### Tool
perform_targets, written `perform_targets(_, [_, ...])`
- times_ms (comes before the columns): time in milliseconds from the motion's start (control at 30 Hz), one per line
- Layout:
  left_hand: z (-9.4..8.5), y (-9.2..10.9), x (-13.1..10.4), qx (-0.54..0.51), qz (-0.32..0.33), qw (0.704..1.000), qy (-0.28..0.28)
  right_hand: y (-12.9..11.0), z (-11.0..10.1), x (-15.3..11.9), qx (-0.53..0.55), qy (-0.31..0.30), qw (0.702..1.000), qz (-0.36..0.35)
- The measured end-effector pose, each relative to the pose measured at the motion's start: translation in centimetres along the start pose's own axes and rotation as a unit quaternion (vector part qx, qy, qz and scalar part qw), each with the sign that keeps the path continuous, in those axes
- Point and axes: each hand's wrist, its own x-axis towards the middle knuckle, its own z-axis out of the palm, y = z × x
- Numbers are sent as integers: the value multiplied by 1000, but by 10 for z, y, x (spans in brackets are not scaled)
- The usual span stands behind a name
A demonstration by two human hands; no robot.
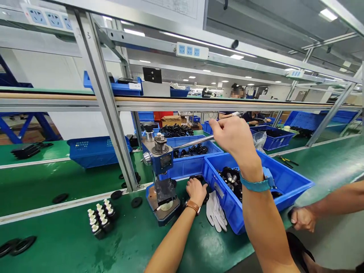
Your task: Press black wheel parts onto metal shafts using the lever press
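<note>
My right hand (236, 140) is wrapped round the end of the metal lever (193, 143) of a blue hand press (162, 163). The lever slopes slightly upward from the press head to my fist. Low on the bench, my left hand (196, 190) reaches in beside the press, over black round parts (207, 195). Its thumb stands apart from the fingers, whose tips are partly hidden, and nothing shows held in it. A black block (166, 191) sits under the press head, above a pale round piece (166, 206) on the base.
White gloves (215, 212) lie beside a blue bin (227, 206) of black parts; another blue bin (184, 167) stands behind. Several white-topped black parts (99, 218) are grouped at left, near black discs (136, 202). A metal post (105, 94) rises behind. Another person's hand (304, 218) is at right.
</note>
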Motion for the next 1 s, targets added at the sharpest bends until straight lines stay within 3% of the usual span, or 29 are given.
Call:
perform_targets(233, [10,-3,0,-18,19,999,-41,6,0,-12,8,-19,1000,13])
perform_targets(433, [-15,-12,-7,-50,40,996,-55,8,1,-15,12,-20,1000,15])
perform_targets(600, [-64,-21,-44,-97,75,992,-30,10,1,-16,30,-21,999,3])
perform_targets(700, [-113,-38,-71,-135,99,986,3,10,2,-17,26,-16,999,10])
perform_targets(767, [-149,-52,-80,-118,82,989,21,10,2,-17,27,-15,999,21])
perform_targets(867, [-190,-72,-77,-71,33,996,52,9,3,-18,35,-15,999,37])
perform_targets(933, [-201,-82,-67,-37,11,997,64,9,4,-18,40,-9,998,40])
perform_targets(1000, [-200,-91,-56,-3,1,998,62,9,5,-18,43,2,998,42])
